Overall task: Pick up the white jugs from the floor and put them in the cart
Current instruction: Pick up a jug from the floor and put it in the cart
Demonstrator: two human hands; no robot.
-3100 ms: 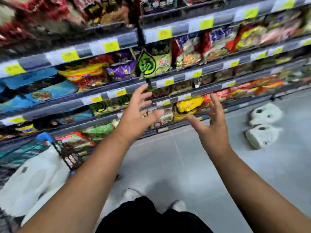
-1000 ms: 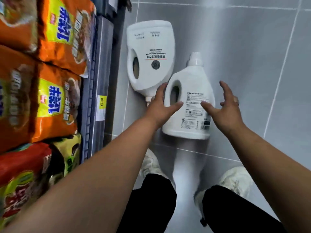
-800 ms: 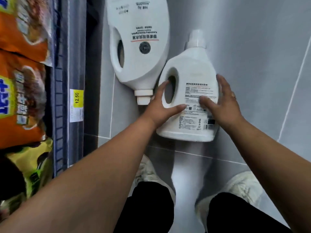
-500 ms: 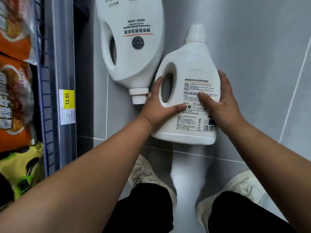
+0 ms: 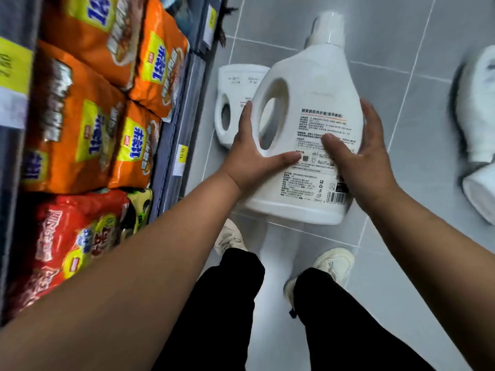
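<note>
Here the white laundry detergent jug point(image 5: 308, 145) is clasped above the floor point(image 5: 442, 36). The left hand point(image 5: 251, 156) grips its handle side and the right hand point(image 5: 367, 156) the other. It is capped and opaque, so its contents are hidden. Its long axis points away from the person, cap farthest. A second jug point(image 5: 230, 103) lies on the floor behind it.

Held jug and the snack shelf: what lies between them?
In the head view, a second white jug lies on the grey floor between the shelf and the held jug, which partly covers it.
</note>
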